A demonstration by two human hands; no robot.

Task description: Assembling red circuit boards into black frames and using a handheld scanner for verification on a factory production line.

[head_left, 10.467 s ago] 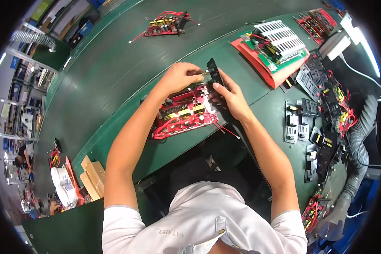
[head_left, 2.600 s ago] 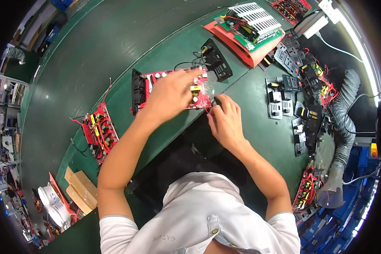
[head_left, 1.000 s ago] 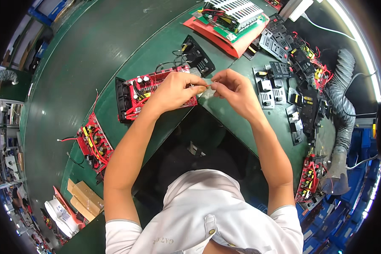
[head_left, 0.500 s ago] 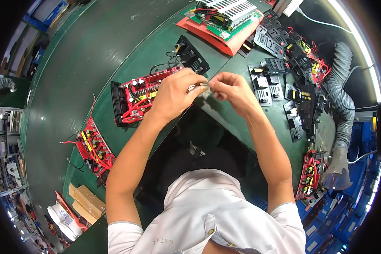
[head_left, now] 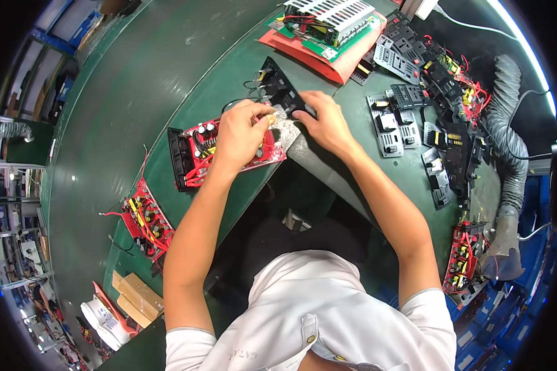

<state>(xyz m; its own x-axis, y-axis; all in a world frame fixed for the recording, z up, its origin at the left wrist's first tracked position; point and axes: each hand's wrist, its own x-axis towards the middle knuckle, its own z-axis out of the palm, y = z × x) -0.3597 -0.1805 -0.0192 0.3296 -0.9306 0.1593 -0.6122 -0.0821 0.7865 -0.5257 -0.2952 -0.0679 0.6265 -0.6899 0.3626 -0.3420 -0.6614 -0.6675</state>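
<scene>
My left hand (head_left: 241, 135) is closed in a pinch over the right part of a red circuit board (head_left: 254, 162). Between its thumb and forefinger shows a small yellowish piece (head_left: 270, 119), too small to name. To its right, my right hand (head_left: 323, 122) grips the near end of a black slotted panel (head_left: 278, 86), thumb on one side and fingers behind it. Thin black wires (head_left: 238, 99) run from the panel toward the board. A black end panel with round openings (head_left: 179, 159) stands at the board's left end. Thick red wires lie across the board, partly hidden by my left hand.
Loose black and grey panels (head_left: 387, 127) crowd the right side, beside a grey flexible duct (head_left: 506, 136). At the back, a vented metal unit (head_left: 334, 18) sits on red sheets (head_left: 303, 54). Another wired red board (head_left: 143, 219) and cardboard (head_left: 137, 297) lie at left.
My hands were together at the fingertips and have come apart. The right one has taken hold of the black panel's near end; the left has shifted slightly left over the board.
</scene>
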